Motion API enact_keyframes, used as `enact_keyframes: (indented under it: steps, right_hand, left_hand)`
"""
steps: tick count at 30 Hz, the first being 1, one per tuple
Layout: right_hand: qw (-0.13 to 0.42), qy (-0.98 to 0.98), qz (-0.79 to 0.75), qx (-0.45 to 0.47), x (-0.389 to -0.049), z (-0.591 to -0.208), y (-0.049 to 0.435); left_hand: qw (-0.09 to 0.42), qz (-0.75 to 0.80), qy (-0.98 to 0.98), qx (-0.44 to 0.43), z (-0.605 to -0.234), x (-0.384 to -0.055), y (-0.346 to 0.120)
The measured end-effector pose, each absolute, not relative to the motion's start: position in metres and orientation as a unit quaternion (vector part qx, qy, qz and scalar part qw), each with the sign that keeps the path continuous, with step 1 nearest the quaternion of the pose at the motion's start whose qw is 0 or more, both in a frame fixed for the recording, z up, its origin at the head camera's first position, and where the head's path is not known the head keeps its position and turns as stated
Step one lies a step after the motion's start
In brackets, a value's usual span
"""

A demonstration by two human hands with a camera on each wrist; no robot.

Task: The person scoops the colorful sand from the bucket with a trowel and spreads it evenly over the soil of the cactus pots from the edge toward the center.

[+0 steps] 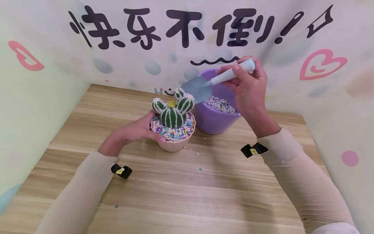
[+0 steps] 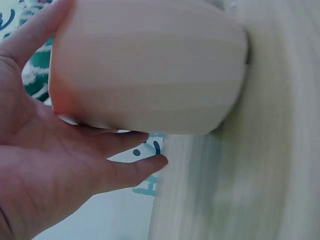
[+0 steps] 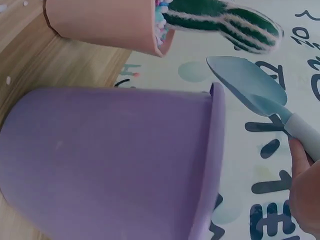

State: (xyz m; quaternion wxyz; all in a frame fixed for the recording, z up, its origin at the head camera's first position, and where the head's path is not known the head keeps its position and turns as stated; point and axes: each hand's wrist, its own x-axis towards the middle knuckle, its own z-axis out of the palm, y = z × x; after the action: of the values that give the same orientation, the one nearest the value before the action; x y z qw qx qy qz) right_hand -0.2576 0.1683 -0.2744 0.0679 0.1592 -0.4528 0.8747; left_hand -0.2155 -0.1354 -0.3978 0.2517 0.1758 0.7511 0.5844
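A pink faceted plant pot (image 1: 173, 146) stands on the table, filled to near its rim with colourful pebbles (image 1: 173, 134) around a green and white cactus (image 1: 171, 117). My left hand (image 1: 142, 129) holds the pot from its left, thumb at the front rim and the other fingers along its far side. In my right hand (image 1: 250, 89) is a garden trowel (image 3: 250, 82), gripped by its pale handle. The trowel's blue-grey blade points left, in the air beside the upper cactus arm. Beneath it stands a purple bucket (image 1: 214, 124), with more pebbles (image 1: 220, 104) inside.
Several loose pebbles (image 1: 197, 154) lie scattered on the wooden table (image 1: 163, 188). A printed backdrop (image 1: 175, 58) with dark lettering rises behind the table, and pale walls close off both sides. The bucket stands right beside the pot, near the table's back edge.
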Motion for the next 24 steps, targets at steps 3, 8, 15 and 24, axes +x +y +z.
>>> enact_keyframes:
  steps: [3,8,15,24]
  right_hand:
    - [0.084,-0.442,0.884,0.126,-0.261,-0.267,0.175]
    - [0.11,-0.445,0.887,0.049,-0.269,-0.249,0.189]
    - [0.14,-0.466,0.873,-0.022,-0.285,-0.236,0.206]
    - [0.153,-0.522,0.838,-0.048,-0.307,-0.255,0.214]
  left_hand:
    - [0.225,0.577,0.767,0.168,-0.399,-0.206,-0.135]
    - [0.18,0.563,0.789,0.164,-0.404,-0.194,-0.132]
    - [0.115,0.56,0.807,0.147,-0.415,-0.19,-0.12]
    - [0.083,0.584,0.797,0.129,-0.415,-0.186,-0.113]
